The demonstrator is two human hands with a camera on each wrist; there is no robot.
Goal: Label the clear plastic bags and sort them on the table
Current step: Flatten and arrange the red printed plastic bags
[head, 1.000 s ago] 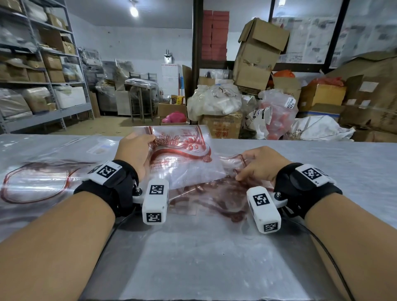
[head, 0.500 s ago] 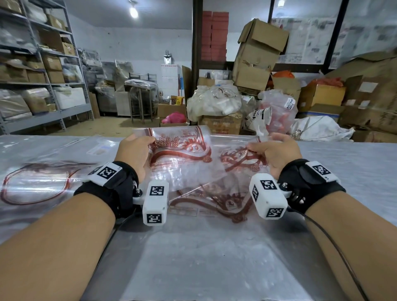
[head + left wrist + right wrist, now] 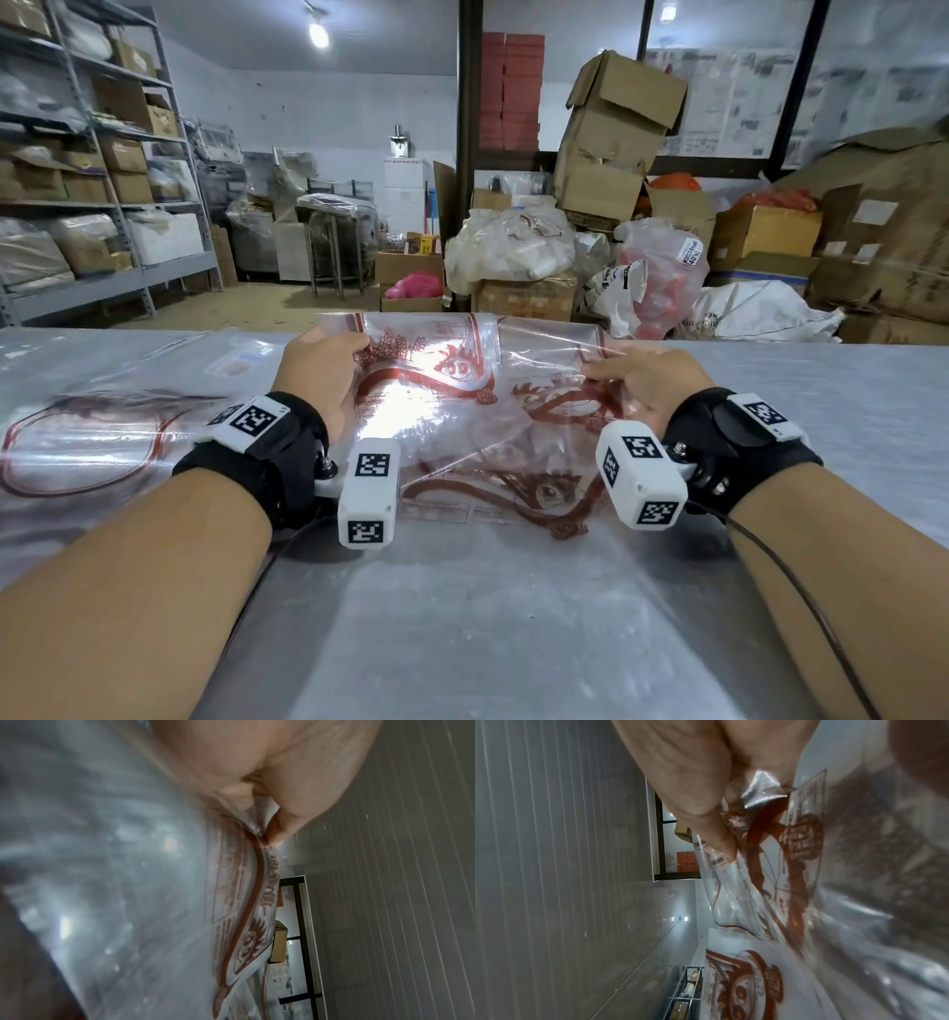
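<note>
Your left hand point(image 3: 321, 377) and your right hand point(image 3: 644, 380) are raised side by side above the grey counter point(image 3: 488, 616), each holding a clear plastic bag printed with a dark red dragon design. The left grip is pinched on the left edge of one bag point(image 3: 426, 380), thumb on top; the left wrist view shows the thumb and fingers point(image 3: 287, 815) pressed together on the plastic's edge. The right grip is pinched on the upper right part of a second bag point(image 3: 554, 406), which overlaps the first at the middle; the right wrist view shows the thumb point(image 3: 713, 833) clamped against the film. Both bags slope from your hands down toward you, their lower edges on or close to the counter; you cannot tell which. A third printed bag point(image 3: 513, 493) lies flat on the counter beneath them, between your wrists. Further bags with a red oval print point(image 3: 87, 442) lie flat on the counter to your left, well apart from your hands. Beyond the counter stand stacked cardboard boxes point(image 3: 611, 139) and metal shelving point(image 3: 92, 180).
</note>
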